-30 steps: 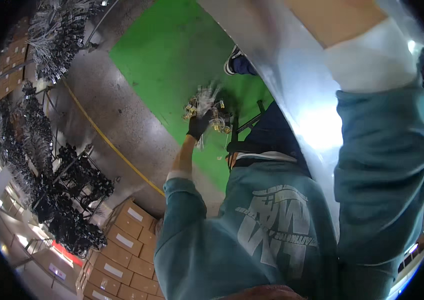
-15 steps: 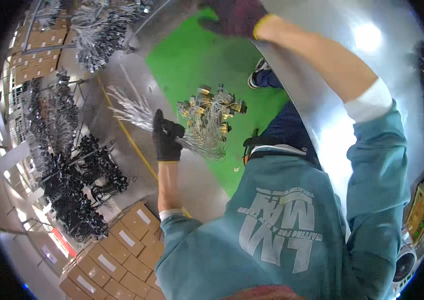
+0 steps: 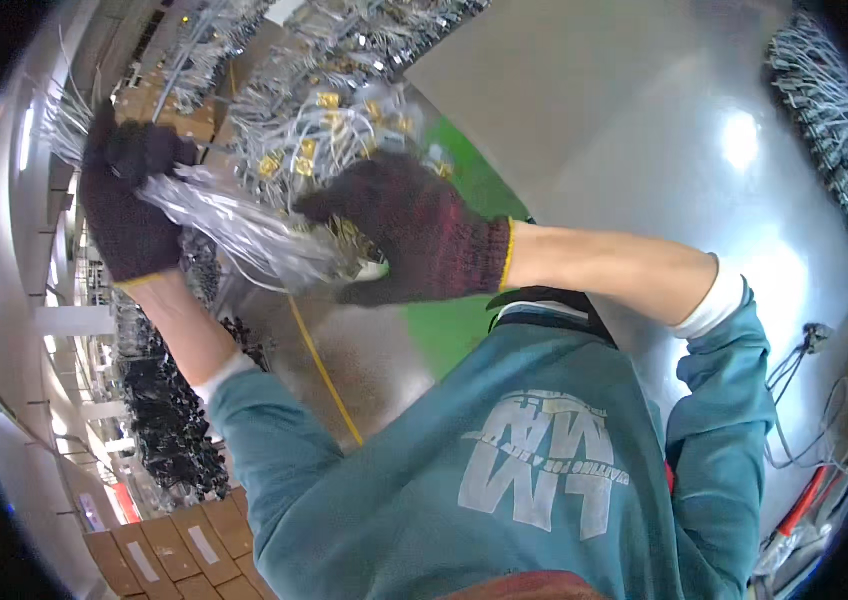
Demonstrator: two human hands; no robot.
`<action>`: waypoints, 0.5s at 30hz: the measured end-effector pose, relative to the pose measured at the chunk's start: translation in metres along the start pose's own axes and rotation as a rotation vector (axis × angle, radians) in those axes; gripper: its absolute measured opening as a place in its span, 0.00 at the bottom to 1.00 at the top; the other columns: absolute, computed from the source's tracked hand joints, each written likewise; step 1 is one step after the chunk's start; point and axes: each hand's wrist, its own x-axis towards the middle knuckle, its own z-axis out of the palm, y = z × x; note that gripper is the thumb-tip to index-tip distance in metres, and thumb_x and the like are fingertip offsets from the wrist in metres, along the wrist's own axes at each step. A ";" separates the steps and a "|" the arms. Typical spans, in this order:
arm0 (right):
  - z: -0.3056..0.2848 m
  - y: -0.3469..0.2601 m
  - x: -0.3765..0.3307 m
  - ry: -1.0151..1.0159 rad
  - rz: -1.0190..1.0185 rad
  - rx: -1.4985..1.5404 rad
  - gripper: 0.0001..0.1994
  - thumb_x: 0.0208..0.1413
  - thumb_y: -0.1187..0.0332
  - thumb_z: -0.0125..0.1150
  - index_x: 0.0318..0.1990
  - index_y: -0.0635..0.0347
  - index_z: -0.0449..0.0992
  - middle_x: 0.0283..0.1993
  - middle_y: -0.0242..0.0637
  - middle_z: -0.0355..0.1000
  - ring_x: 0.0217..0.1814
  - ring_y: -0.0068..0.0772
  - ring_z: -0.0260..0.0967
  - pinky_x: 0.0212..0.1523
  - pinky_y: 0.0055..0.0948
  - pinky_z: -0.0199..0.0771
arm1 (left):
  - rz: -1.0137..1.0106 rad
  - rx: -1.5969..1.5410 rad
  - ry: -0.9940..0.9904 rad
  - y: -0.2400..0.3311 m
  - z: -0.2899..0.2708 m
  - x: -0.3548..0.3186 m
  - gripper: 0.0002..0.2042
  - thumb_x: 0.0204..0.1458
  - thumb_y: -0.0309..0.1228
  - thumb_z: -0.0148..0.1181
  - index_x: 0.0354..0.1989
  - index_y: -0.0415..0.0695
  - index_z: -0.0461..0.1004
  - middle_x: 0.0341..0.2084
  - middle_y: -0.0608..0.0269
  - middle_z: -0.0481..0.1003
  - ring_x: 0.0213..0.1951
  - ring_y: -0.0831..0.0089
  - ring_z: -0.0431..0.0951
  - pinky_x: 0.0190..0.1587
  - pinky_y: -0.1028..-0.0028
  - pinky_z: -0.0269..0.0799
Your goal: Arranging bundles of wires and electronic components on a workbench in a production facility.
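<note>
My left hand (image 3: 134, 195), in a dark knit glove, is closed around a bundle of thin silver-white cables (image 3: 234, 220). Loose cable ends (image 3: 62, 125) stick out past its far left side. My right hand (image 3: 414, 225), gloved the same way with a yellow cuff edge, is at the right part of the bundle. Its thumb and fingers are spread apart on either side of the cables; blur hides whether they touch. Just beyond both hands are gold-coloured connectors (image 3: 306, 150) on pale cables.
A grey metal table (image 3: 604, 120) lies to the right, with more cables (image 3: 829, 120) heaped at its far right side. Racks of dark cables (image 3: 179, 420) and stacked cardboard boxes (image 3: 184, 545) stand at the left. Cables and a red-handled tool (image 3: 802, 505) are at lower right.
My right hand has come down from the top to the bundle. My left hand has moved left and up with the cables. The view has shifted, bringing the heaped cables nearer.
</note>
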 end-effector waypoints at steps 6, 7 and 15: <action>-0.105 -0.027 0.036 0.438 -0.131 -0.174 0.43 0.47 0.46 0.82 0.67 0.62 0.75 0.60 0.55 0.79 0.61 0.57 0.79 0.63 0.50 0.78 | 0.443 0.488 -0.082 0.056 0.053 0.090 0.29 0.66 0.25 0.56 0.74 0.31 0.58 0.48 0.46 0.85 0.51 0.55 0.86 0.59 0.60 0.81; -0.121 -0.029 0.037 0.525 -0.129 -0.237 0.44 0.47 0.45 0.82 0.66 0.64 0.75 0.61 0.56 0.79 0.61 0.57 0.80 0.62 0.50 0.80 | 0.452 0.505 -0.101 0.053 0.070 0.100 0.26 0.67 0.26 0.54 0.73 0.33 0.62 0.51 0.46 0.84 0.53 0.54 0.85 0.60 0.58 0.81; -0.223 0.002 0.017 0.530 0.275 -0.168 0.26 0.59 0.56 0.80 0.59 0.63 0.81 0.46 0.34 0.85 0.47 0.21 0.79 0.52 0.30 0.81 | 1.052 1.343 -0.320 -0.081 0.153 0.192 0.17 0.46 0.33 0.76 0.44 0.46 0.82 0.37 0.60 0.86 0.40 0.63 0.86 0.51 0.67 0.82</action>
